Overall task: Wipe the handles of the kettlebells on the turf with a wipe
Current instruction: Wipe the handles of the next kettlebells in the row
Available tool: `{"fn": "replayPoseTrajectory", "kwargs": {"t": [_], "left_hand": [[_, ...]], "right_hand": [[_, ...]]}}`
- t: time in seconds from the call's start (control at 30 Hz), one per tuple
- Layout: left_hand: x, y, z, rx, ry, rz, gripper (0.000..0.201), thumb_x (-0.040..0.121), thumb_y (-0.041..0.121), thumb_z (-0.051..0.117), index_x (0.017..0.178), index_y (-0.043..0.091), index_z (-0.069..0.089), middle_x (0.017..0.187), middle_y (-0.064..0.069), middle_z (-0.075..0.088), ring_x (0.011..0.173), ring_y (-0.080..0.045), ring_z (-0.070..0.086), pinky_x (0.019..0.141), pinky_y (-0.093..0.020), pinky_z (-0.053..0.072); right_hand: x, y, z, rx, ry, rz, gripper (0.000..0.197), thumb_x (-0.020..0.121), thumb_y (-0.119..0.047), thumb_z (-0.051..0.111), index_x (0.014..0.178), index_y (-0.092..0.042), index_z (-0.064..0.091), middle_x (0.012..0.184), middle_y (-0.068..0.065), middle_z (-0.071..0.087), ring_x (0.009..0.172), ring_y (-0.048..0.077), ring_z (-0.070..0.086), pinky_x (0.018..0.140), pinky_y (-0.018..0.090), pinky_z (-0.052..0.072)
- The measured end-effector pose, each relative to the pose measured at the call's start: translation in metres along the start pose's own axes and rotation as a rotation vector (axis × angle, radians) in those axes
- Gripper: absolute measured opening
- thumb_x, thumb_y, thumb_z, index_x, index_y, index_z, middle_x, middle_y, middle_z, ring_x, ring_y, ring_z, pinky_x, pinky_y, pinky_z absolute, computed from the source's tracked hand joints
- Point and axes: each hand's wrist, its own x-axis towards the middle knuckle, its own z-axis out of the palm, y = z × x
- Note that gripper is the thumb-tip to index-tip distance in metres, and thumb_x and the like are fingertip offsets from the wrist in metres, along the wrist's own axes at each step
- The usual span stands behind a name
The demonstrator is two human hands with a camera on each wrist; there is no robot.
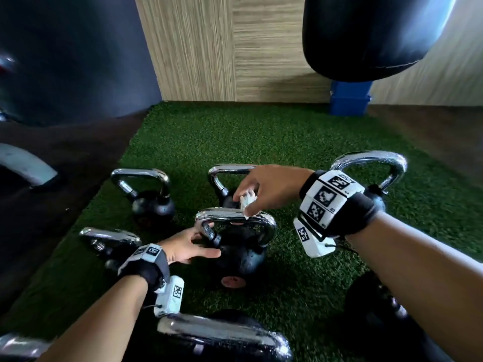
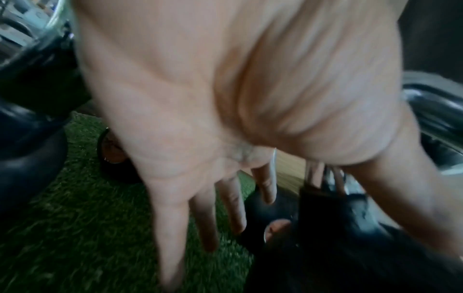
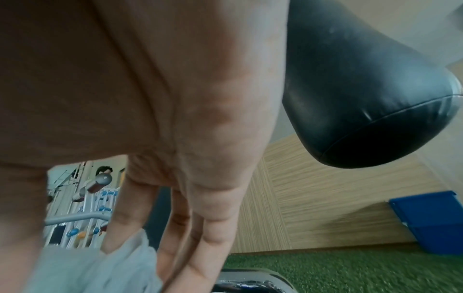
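Several black kettlebells with chrome handles stand on green turf (image 1: 235,137). The centre kettlebell (image 1: 241,254) is nearest my hands. My right hand (image 1: 254,205) pinches a crumpled white wipe (image 1: 247,199) and holds it against the top bar of that kettlebell's handle (image 1: 222,215), towards its right end. The right wrist view shows the wipe (image 3: 100,267) under the fingers, just above the chrome handle (image 3: 250,281). My left hand (image 1: 201,244) is spread at the handle's left post, with straight fingers and the thumb reaching over the black body (image 2: 338,247); it grips nothing.
Other kettlebells stand at the back left (image 1: 146,189), behind the centre one (image 1: 224,176), at the right (image 1: 371,173), at the left (image 1: 112,239) and close in front (image 1: 222,335). A black punching bag (image 1: 371,35) hangs above a blue box (image 1: 350,97) by the wooden wall.
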Motion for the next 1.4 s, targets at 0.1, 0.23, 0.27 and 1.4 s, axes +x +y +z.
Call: {"fn": "replayPoseTrajectory", "kwargs": {"t": [0.1,0.23,0.27,1.4], "left_hand": [[0.001,0.001,0.016,0.055,0.007,0.119,0.085,0.081,0.029,0.086,0.152,0.033,0.039,0.136,0.022,0.051,0.123,0.005,0.050,0.094,-0.012,0.042],[0.000,-0.003,0.031,0.049,0.057,0.143,0.080,0.066,0.044,0.089,0.136,0.049,0.050,0.114,0.043,0.055,0.111,0.014,0.053,0.088,0.004,0.035],[-0.001,-0.004,0.033,0.030,0.067,0.126,0.073,0.060,0.050,0.089,0.123,0.057,0.054,0.109,0.047,0.057,0.109,0.015,0.054,0.086,0.005,0.035],[0.004,-0.022,0.035,0.030,0.091,0.155,0.099,0.045,0.078,0.087,0.134,0.064,0.045,0.120,0.041,0.062,0.120,0.012,0.053,0.108,-0.041,0.049]], "right_hand": [[-0.006,0.000,0.007,0.015,0.037,-0.013,0.039,0.093,-0.041,0.066,0.128,-0.023,0.068,0.140,-0.006,0.061,0.090,-0.015,0.051,0.088,0.017,0.043],[-0.009,0.002,0.013,0.026,0.149,0.019,0.024,0.097,-0.032,0.064,0.118,-0.027,0.074,0.131,-0.010,0.067,0.074,-0.023,0.049,0.068,0.001,0.033],[-0.009,0.001,0.016,0.034,0.182,0.025,0.026,0.094,-0.030,0.068,0.120,-0.028,0.073,0.127,-0.011,0.068,0.072,-0.023,0.049,0.063,0.001,0.031],[-0.030,0.018,0.062,0.098,0.493,0.401,0.005,0.085,-0.012,0.075,0.084,-0.008,0.077,0.083,0.008,0.073,0.071,0.018,0.070,0.061,0.026,0.059]]}}
